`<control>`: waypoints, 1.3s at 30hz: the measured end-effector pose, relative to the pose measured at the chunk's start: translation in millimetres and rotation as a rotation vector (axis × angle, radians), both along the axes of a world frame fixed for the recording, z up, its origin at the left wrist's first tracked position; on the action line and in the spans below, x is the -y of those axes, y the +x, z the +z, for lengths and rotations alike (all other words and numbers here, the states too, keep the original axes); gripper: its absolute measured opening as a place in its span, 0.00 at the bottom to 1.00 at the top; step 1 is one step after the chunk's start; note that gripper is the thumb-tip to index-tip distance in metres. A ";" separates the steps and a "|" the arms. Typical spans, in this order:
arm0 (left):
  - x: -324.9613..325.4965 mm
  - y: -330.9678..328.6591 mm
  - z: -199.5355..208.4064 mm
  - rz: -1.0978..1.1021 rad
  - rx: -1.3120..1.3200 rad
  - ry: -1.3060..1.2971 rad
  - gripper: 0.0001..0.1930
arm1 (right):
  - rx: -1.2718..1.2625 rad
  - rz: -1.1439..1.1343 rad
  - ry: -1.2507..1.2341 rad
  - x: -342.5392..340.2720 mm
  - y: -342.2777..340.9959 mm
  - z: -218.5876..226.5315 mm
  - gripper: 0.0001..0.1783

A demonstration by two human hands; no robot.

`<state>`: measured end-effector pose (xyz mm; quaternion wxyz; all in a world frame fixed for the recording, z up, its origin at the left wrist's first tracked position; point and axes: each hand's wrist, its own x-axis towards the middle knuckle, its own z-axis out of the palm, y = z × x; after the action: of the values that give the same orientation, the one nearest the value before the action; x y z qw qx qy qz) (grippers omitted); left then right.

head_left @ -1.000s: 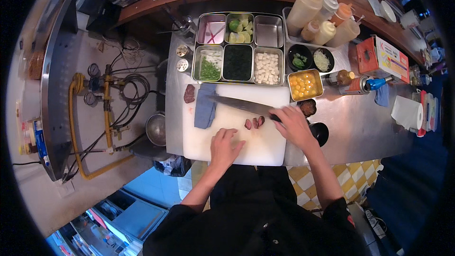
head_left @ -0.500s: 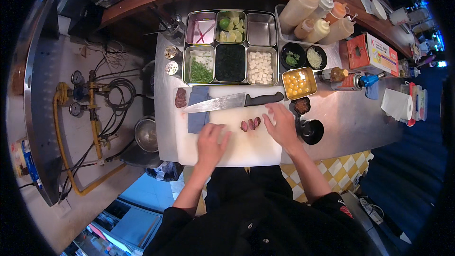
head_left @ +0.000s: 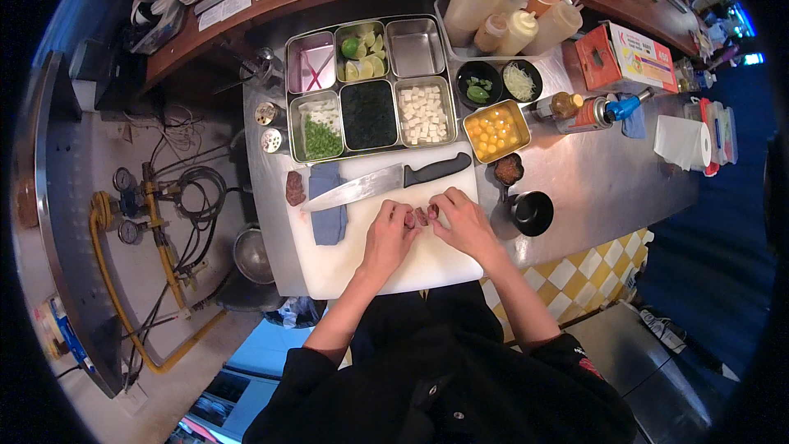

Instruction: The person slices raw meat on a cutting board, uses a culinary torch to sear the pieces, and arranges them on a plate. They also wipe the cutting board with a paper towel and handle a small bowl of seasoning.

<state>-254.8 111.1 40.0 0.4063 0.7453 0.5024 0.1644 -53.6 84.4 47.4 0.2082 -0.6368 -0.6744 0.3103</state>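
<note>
Several short slices of seared, pink-centred meat (head_left: 422, 216) sit in a row on the white cutting board (head_left: 362, 271). My left hand (head_left: 389, 236) closes its fingertips on the slice at the row's left end. At the right end, my right hand (head_left: 462, 220) pinches another slice between thumb and fingers. Fingers partly cover both end slices. Behind my hands, a chef's knife (head_left: 353, 188) with a black handle lies across a folded blue cloth (head_left: 330, 226). A larger piece of meat (head_left: 295, 188) rests at the board's far left corner.
Behind the board stands a metal tray of inserts (head_left: 288, 86) with limes, herbs and white cubes. To the right are a pan of yolks (head_left: 465, 126), a black cup (head_left: 532, 213), a small dark bowl (head_left: 509, 169) and a blow torch (head_left: 588, 116). Squeeze bottles (head_left: 478, 0) stand farther back.
Both hands have come inward from either side and now touch the meat slices. The whole view has shifted and turned slightly; the knife and cloth stay in place on the board.
</note>
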 end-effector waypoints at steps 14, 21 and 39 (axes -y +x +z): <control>-5.1 14.6 4.1 -0.072 -0.069 0.044 0.17 | -0.079 -0.040 -0.002 11.7 3.8 0.1 0.17; -9.1 24.2 2.4 -0.130 0.021 0.089 0.15 | -0.146 -0.109 0.039 23.5 13.5 -7.2 0.13; 29.5 252.0 3.1 -0.615 -0.331 0.516 0.10 | 0.416 -0.148 0.121 80.1 196.5 17.1 0.13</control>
<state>-2.8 81.6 43.1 0.1508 0.9538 0.2577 0.0340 142.9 4.3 64.4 0.1246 -0.7212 -0.6716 0.1154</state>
